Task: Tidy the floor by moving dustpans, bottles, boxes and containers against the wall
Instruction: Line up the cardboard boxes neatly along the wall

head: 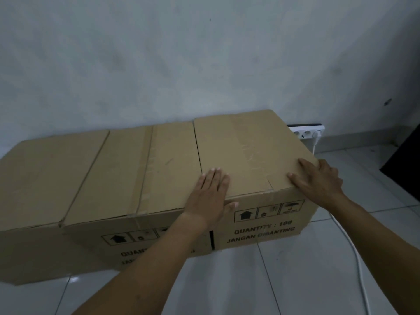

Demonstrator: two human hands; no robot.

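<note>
Three brown cardboard boxes stand side by side along the grey wall. The right box is taped shut and printed "QUANTITY : 100" on its front. My left hand lies flat on that box's top near its front left corner, fingers straight, thumb over the front edge. My right hand rests with spread fingers on the box's front right top corner. The middle box touches the right one, and the left box sits beside it, partly cut off at the frame's left edge.
A white power strip lies against the wall behind the right box, with a white plug in it. Its white cable runs over the white floor tiles towards me on the right. A dark object sits at the right edge.
</note>
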